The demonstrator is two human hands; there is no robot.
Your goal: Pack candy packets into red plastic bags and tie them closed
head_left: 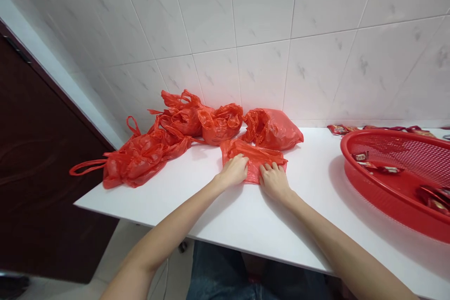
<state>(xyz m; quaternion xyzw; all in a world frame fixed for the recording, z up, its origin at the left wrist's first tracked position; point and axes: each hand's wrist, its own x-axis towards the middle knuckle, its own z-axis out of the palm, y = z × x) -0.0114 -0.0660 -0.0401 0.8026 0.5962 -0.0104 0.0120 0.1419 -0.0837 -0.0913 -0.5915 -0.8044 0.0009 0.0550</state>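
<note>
A thin red plastic bag lies nearly flat on the white table in front of me. My left hand is closed on its left part, fingers curled into the film. On the bag's right part, my right hand has its fingers bent down and gripping the plastic; the fingertips are partly hidden. Just behind stands a filled red plastic bag with its mouth turned left. Another bulging red bag sits beside it, against the wall side.
More filled red bags with loose handles are bunched at the table's left end. To the right stands a red mesh basket with several small wrapped packets. More packets lie along the tiled wall. A dark door is at left.
</note>
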